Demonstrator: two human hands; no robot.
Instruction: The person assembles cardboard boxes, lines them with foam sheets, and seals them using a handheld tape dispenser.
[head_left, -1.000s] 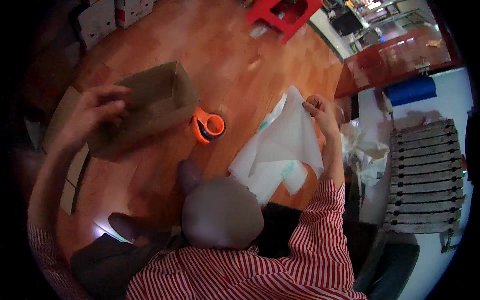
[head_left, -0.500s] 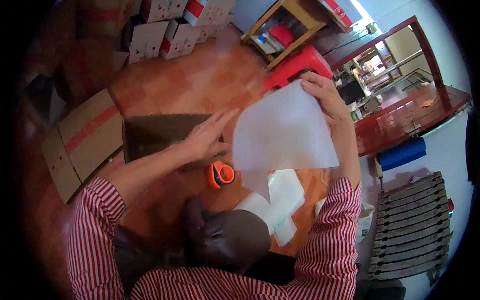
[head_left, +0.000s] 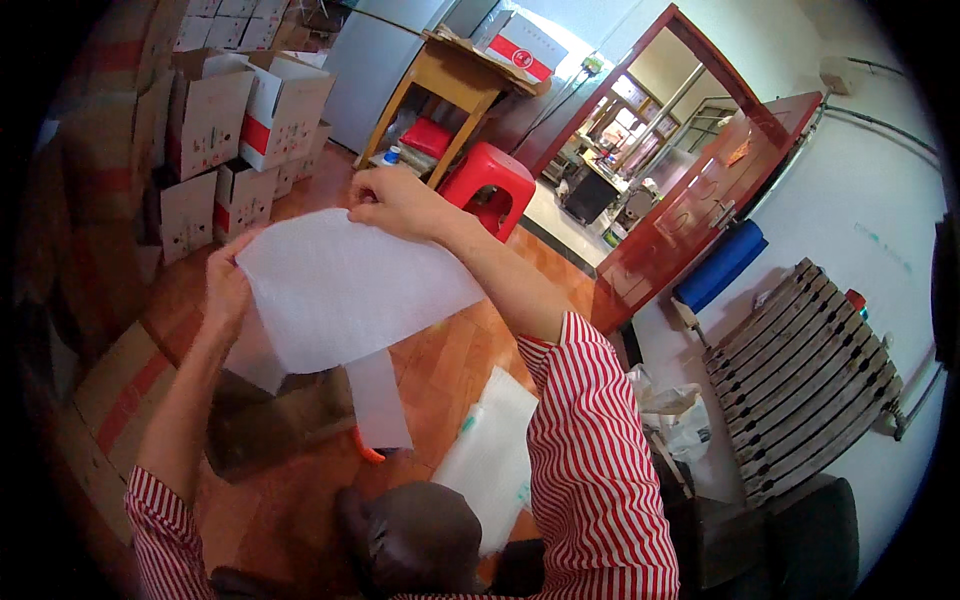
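Head view: left hand (head_left: 230, 288), at nine o'clock, and right hand (head_left: 398, 206), at eleven, pinch the upper edge of a white sheet (head_left: 355, 288) hanging between them, partly hiding a cardboard box (head_left: 275, 425) at eight. Even tension from both sides should help it hang smooth.

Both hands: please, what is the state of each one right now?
Left hand: closed, holding the white sheet at its left corner.
Right hand: closed, holding the white sheet by its upper edge.
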